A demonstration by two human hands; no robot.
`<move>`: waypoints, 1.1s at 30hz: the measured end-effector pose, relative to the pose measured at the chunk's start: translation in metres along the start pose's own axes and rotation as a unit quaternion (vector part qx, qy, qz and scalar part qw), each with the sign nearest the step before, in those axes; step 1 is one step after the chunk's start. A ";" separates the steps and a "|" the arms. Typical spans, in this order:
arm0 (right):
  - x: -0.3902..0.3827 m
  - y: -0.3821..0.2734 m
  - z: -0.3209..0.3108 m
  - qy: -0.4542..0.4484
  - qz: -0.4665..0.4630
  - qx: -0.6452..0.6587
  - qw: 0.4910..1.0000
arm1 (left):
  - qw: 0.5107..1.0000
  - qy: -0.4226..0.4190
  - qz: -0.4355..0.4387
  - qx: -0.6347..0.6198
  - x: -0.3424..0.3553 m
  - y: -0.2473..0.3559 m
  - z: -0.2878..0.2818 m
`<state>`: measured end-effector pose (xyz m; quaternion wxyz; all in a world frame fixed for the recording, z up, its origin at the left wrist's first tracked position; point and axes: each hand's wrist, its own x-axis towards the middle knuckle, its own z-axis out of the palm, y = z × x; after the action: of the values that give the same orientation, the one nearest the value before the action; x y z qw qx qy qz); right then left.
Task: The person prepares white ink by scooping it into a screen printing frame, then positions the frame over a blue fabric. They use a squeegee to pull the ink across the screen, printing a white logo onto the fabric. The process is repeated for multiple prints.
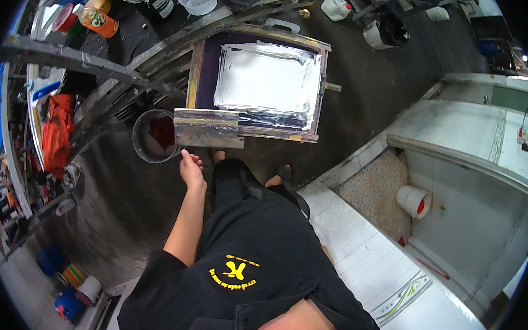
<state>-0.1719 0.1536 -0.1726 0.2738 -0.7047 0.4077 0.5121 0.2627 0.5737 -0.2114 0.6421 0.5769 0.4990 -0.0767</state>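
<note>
Clear jug (145,136), dark red residue inside, just left of printing frame's (279,134) near corner. Left hand (192,168) closed at jug's handle, presumably keeping fingers off residue. Wooden squeegee (209,127) overlaps same corner, apparently so rim carries its weight; contact with jug cannot be told. White paste (269,77) spread inside frame, sides likely containing it. Right hand out of view, grip unknown.

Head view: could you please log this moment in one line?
left hand: holding clear container; right hand: unseen; white coating: on framed screen
</note>
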 end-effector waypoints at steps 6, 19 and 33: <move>0.078 0.048 -0.118 0.079 -0.010 0.249 0.965 | 0.954 0.002 -0.096 -0.283 0.005 -0.040 0.086; 0.107 -0.232 -0.485 0.127 -0.289 0.272 0.909 | 0.923 0.118 0.005 -0.366 -0.078 -0.062 0.126; 0.178 -0.586 -0.532 0.232 -0.524 -0.199 0.795 | 0.811 -0.189 -0.030 -0.554 -0.131 -0.210 0.251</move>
<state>0.6197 -0.0227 -0.1866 0.2513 -0.9470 -0.0840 0.1815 0.1955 0.2381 -0.2966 0.9317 0.0829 0.3429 0.0861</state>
